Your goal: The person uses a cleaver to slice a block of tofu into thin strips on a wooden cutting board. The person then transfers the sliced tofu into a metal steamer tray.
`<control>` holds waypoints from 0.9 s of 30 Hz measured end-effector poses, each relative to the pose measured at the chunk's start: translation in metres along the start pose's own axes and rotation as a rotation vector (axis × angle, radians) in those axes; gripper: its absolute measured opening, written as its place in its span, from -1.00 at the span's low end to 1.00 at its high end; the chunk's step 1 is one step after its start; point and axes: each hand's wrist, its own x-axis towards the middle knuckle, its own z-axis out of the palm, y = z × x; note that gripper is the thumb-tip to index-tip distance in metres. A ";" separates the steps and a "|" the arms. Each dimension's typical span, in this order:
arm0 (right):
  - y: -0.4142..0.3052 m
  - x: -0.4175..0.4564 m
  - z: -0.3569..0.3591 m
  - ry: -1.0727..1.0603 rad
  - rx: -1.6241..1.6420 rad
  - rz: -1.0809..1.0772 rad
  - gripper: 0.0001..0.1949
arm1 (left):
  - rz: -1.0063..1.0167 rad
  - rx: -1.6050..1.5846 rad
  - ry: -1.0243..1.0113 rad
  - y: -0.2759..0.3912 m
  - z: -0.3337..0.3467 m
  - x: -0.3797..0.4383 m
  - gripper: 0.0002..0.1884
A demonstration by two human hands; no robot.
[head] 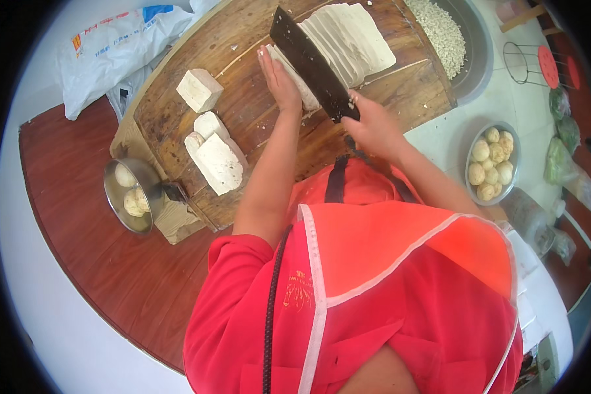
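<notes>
My right hand (374,123) grips the handle end of a wide, dark-bladed cleaver (315,64). The blade stands on edge between a pale food block (300,81) and a row of thin pale slices (337,47) that lean on one another. Along the block's left side my left hand (279,81) lies flat, fingers extended and together, holding it against the blade. All of this is on a worn wooden cutting board (256,113) strewn with small crumbs. More pale blocks rest to the left: a cube (199,90) and a larger cut piece (220,162).
A steel bowl (152,184) with pale round pieces stands left of the board on a reddish-brown tabletop (103,276). A basin (477,64) of white diced bits is beyond the right end. Another bowl (516,182) holds several peeled round vegetables. A plastic bag (123,49) lies at upper left.
</notes>
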 end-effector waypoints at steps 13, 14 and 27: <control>-0.007 -0.013 0.025 0.000 -0.209 0.053 -0.54 | 0.080 0.084 -0.004 -0.006 0.001 0.003 -0.46; -0.009 -0.012 0.026 -0.005 -0.228 0.051 -0.54 | 0.092 0.089 -0.003 -0.007 0.002 0.003 -0.47; -0.007 0.011 0.046 0.005 -0.368 -0.011 -0.69 | 0.051 0.089 0.035 -0.006 0.002 0.003 -0.49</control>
